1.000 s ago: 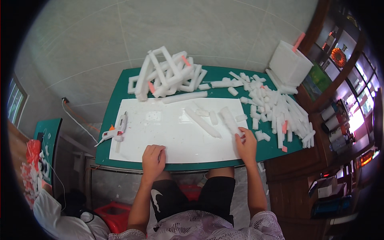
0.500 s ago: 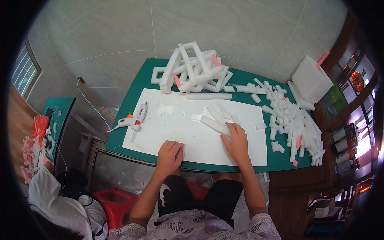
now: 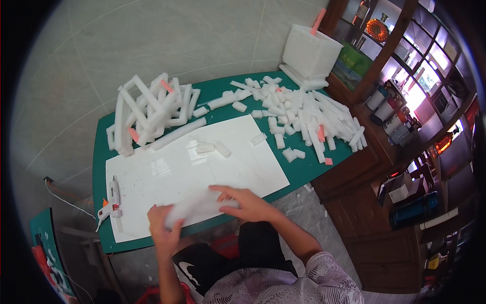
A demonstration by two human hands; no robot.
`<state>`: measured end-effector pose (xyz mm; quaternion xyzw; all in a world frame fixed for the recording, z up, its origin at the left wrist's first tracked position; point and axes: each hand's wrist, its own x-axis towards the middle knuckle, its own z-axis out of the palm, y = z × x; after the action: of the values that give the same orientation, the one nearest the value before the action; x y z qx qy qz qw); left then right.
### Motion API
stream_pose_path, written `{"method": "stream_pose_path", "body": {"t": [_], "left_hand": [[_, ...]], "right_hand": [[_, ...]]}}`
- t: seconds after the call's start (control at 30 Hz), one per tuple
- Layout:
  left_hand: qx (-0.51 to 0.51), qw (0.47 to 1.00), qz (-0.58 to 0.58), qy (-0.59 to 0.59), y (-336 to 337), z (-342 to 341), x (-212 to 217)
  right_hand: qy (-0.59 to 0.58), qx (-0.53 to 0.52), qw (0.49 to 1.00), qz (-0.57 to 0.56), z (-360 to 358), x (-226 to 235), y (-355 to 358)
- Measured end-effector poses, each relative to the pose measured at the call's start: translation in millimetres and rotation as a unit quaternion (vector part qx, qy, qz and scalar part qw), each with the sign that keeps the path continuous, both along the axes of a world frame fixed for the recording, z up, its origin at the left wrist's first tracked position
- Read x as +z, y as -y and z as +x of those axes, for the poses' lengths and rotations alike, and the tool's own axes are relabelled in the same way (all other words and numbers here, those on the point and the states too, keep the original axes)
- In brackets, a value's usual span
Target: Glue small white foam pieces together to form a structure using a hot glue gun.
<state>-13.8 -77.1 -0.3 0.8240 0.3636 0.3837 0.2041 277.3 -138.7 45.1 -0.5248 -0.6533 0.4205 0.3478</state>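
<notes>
Above the near edge of the white board (image 3: 136, 195), white foam strips (image 3: 195, 206) are held between my two hands, smeared by motion. My left hand (image 3: 163, 230) grips their left end, thumb on the near side. At the right end my right hand (image 3: 248, 203) pinches the strips between thumb and fingers. How many strips there are cannot be made out. Beyond the hands, two short foam pieces (image 3: 221, 149) lie on the board. A white hot glue gun (image 3: 112, 202) rests at the board's left edge.
Joined foam frames (image 3: 149, 109) with pink bits stand at the back left of the green table (image 3: 212, 83). A long foam strip (image 3: 177, 134) lies before them. Loose foam pieces (image 3: 304, 116) are heaped at right, near a white foam box (image 3: 311, 50). Dark wooden cabinets (image 3: 374, 243) stand at right.
The view has turned right. My right hand has lifted foam strips off the board, and my left hand, empty before, now holds their other end. Two short pieces stay behind.
</notes>
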Motion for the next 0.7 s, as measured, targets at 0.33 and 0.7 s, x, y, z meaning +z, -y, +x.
{"method": "stream_pose_path", "body": {"t": [0.33,0.7], "left_hand": [[0.052,0.964,-0.199,0.169,-14,-2,-11],[-0.019,0.823,-0.304,0.48,-10,-9,9]], "right_hand": [[-0.025,-0.41,0.894,0.178,155,-9,-25],[0.447,-0.531,0.698,0.176,271,-18,-100]]}}
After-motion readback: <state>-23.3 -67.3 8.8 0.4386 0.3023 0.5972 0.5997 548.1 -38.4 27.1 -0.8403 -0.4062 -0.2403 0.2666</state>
